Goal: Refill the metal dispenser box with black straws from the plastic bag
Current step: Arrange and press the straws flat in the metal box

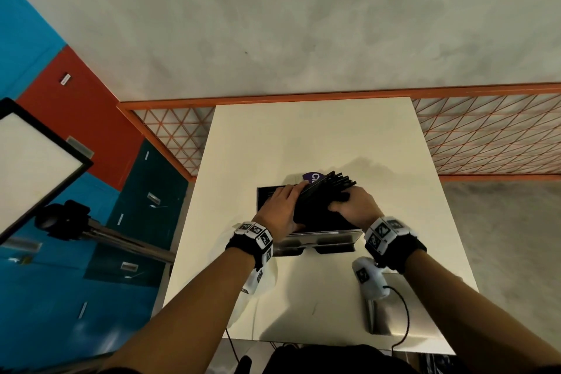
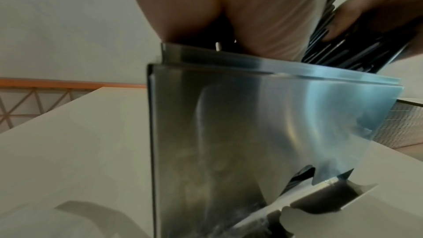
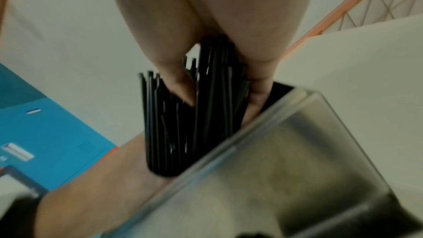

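The open-topped metal dispenser box point(image 1: 321, 235) stands in the middle of the white table point(image 1: 303, 136). A bundle of black straws point(image 1: 329, 191) slants over its opening, lower ends inside the box, upper ends fanned toward the far right. My left hand point(image 1: 283, 206) holds the bundle's left side, fingers over it and thumb below. From the right, my right hand point(image 1: 349, 206) grips the same bundle. In the right wrist view the thumb presses into the straws point(image 3: 183, 133) above the box rim point(image 3: 228, 151). The left wrist view shows the box front point(image 2: 251, 124) and the straws point(image 2: 343, 52).
A purple round label point(image 1: 312, 177) shows behind the box, mostly hidden. A whitish plastic bag point(image 1: 243, 304) lies under my left wrist. A flat metal lid point(image 1: 394, 307) rests near the table's front right. An orange mesh fence point(image 1: 485, 136) runs behind the table; a lamp on a stand point(image 1: 36, 161) is at left.
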### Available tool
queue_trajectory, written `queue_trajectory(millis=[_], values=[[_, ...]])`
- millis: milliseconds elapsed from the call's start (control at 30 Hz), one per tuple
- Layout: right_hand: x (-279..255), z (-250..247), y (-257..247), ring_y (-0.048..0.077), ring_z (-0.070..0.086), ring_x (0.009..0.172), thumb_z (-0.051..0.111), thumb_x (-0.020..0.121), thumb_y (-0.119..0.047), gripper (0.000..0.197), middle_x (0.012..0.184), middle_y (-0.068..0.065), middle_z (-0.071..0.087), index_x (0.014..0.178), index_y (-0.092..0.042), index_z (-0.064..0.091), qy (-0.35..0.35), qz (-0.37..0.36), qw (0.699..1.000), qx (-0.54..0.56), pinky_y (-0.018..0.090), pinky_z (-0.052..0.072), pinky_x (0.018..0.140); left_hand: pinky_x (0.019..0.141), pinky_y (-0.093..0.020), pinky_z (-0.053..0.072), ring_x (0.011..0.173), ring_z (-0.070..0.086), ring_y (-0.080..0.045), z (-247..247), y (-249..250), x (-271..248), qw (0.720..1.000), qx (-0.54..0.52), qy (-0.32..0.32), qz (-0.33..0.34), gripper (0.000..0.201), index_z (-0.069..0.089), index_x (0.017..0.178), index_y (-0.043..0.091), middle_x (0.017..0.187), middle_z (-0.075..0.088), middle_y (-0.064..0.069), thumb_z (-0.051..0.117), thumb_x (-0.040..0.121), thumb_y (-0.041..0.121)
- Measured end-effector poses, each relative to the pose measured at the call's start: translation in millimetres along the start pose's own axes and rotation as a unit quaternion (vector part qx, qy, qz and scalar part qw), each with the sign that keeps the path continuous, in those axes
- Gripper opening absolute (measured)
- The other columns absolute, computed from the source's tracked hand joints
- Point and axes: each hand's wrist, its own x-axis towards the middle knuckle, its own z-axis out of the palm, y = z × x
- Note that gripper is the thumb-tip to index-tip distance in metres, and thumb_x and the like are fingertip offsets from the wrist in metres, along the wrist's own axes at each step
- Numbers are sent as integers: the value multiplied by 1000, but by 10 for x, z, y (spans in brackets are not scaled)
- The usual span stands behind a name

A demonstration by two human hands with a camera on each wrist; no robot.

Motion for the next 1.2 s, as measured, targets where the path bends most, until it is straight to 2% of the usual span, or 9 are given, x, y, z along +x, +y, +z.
queue_trajectory(millis=[133,300,467,667,800,900,1000,1100,1200], values=[[-116,259,22,29,56,99,51,90,-14,27,115,12,65,116,-13,59,99,20,982,158,32,40,80,114,-47,38,138,35,-26,-1,-13,25,1000,-6,-11,1,112,12,159,29,151,39,-3,82,73,45],[-81,424,34,36,58,99,46,93,-13,27,112,16,64,119,-11,53,154,1,973,174,37,44,81,113,-45,39,136,38,-25,-14,-12,36,1000,-6,-16,5,109,14,159,31,150,41,-2,82,75,41],[-90,411,32,31,55,94,43,95,-18,23,108,12,62,115,-12,52,192,3,943,272,35,40,77,113,-43,40,135,39,-25,-12,6,27,1000,-11,-11,5,105,13,159,32,150,41,-1,80,78,25],[-126,345,195,19,60,102,46,86,-43,29,105,-7,67,104,-28,63,250,7,887,389,44,49,93,110,-45,42,131,40,-26,6,23,-65,1000,-15,-2,4,100,15,159,36,150,40,0,73,81,9],[-45,282,218,16,57,115,46,90,-48,43,123,-2,62,124,-25,60,277,5,880,387,43,43,105,107,-48,44,128,41,-27,43,48,-63,1000,4,-11,9,97,16,158,37,146,39,-1,70,83,10],[-15,304,141,18,47,128,39,98,-43,51,141,4,51,137,-13,52,252,-42,920,298,33,34,110,107,-46,44,128,41,-26,41,82,-45,999,29,-10,32,91,19,159,34,144,38,-3,71,86,16],[-52,402,57,20,46,130,37,100,-40,51,142,7,50,135,-7,53,207,-102,948,219,29,33,108,109,-46,43,130,40,-27,43,113,-4,997,36,8,63,82,26,158,28,144,39,-6,71,90,36],[-62,441,103,17,49,125,38,102,-31,41,135,6,56,131,-9,57,203,-137,949,196,23,33,104,111,-47,41,134,38,-27,60,137,36,996,42,15,78,80,26,156,29,146,37,-5,62,90,57],[-16,382,173,18,53,121,33,97,-42,52,132,3,59,128,-10,59,253,-102,933,236,34,40,106,114,-46,38,136,36,-28,95,145,54,995,57,16,80,78,26,157,29,148,35,-6,49,92,66]])
